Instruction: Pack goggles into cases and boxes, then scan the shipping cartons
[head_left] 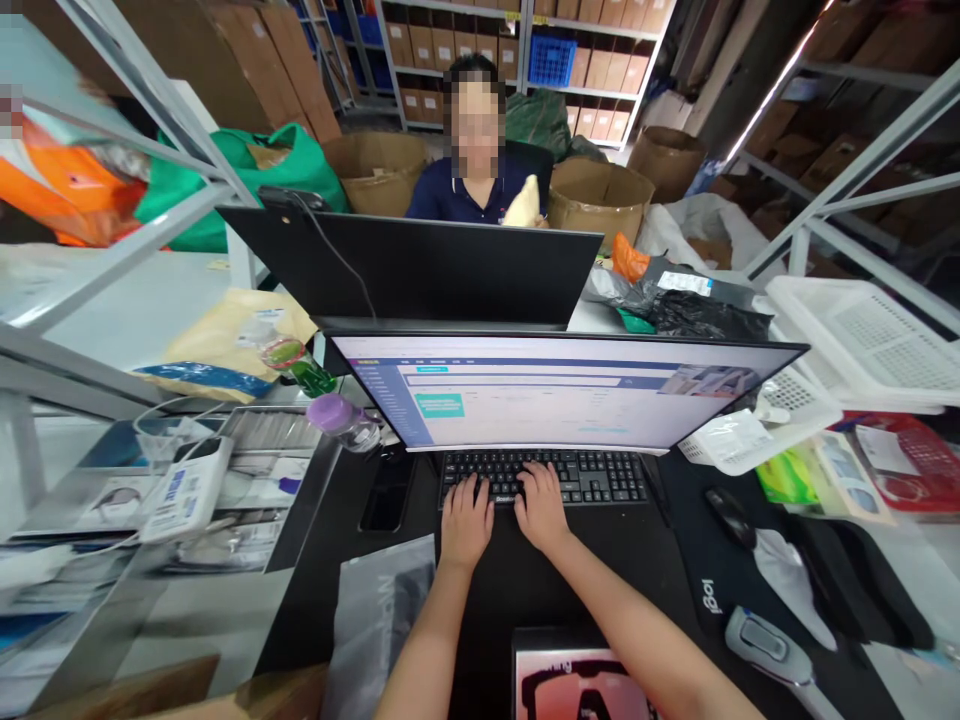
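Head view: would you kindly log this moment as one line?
left hand on black keyboard | right hand on same keys | monitor lit

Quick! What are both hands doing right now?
Left hand: open, fingers on the keyboard, holding nothing.
Right hand: open, fingers on the keyboard, holding nothing.

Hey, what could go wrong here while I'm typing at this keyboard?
The purple-capped plastic bottle sits just left of the monitor, so a stray reach by your left hand might knock it toward the keyboard, and any liquid inside could spill. The dark phone beside the keyboard could also get knocked.
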